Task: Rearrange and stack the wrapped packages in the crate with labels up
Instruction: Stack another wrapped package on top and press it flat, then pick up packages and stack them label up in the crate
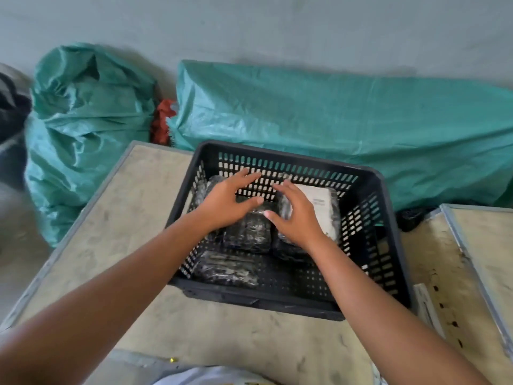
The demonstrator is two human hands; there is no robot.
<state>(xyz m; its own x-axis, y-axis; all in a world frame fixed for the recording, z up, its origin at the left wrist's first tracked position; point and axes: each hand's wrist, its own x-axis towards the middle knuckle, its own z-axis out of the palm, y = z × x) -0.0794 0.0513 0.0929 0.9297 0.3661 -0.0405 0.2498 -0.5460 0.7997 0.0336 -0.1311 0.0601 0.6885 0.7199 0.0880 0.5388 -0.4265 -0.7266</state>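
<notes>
**Both hands over the packages in the black crate**

A black slotted crate (369, 215) sits on a scuffed beige worktop (119, 218). Inside it lie several wrapped packages. One with a white label facing up (322, 207) lies against the crate's far right wall. A dark package (247, 232) lies in the crate's middle, and another dark package (224, 269) lies by the crate's near wall. The left hand (227, 198) hovers above the crate's far left part, fingers spread, grasping nothing. The right hand (297, 215) is spread flat on the labelled package's left edge; whether it presses or grips cannot be told. Behind the crate, green plastic sacks (333, 112) lean on the wall.
</notes>
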